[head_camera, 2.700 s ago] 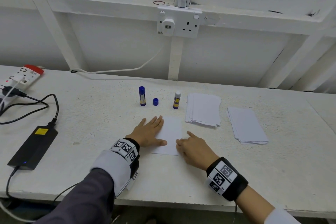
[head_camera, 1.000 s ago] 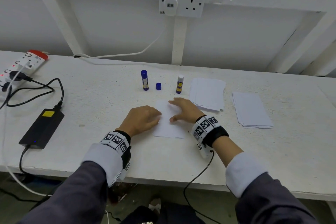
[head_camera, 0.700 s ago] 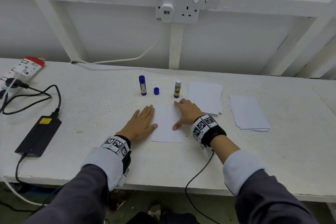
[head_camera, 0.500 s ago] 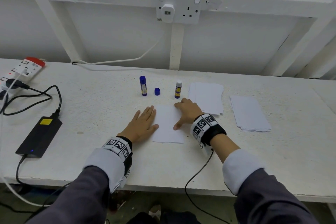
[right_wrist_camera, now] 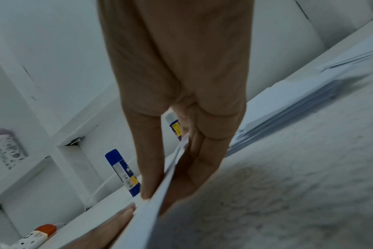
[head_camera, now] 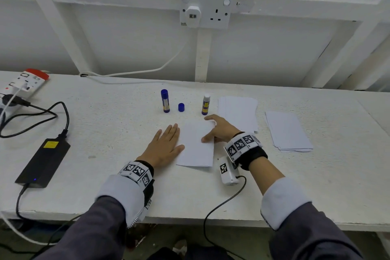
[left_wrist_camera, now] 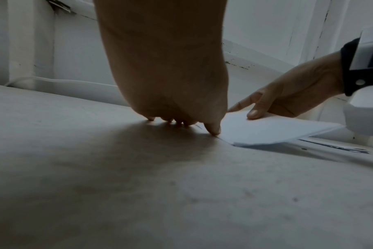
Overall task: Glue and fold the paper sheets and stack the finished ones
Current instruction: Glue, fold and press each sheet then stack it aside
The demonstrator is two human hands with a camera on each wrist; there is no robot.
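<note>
Behind the folded sheet (head_camera: pixel 196 145), two glue sticks (head_camera: pixel 165 101) (head_camera: pixel 206 104) and a loose cap (head_camera: pixel 181 107) stand in a row, with gaps between. Two paper stacks (head_camera: pixel 239 112) (head_camera: pixel 288 131) occupy the right; bare table (head_camera: pixel 109 133) lies left.

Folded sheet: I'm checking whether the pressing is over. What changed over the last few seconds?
The right hand moved from the near edge to the right edge and now pinches the folded sheet, lifting it. The left hand stays flat beside it; glue sticks and stacks unmoved.
</note>
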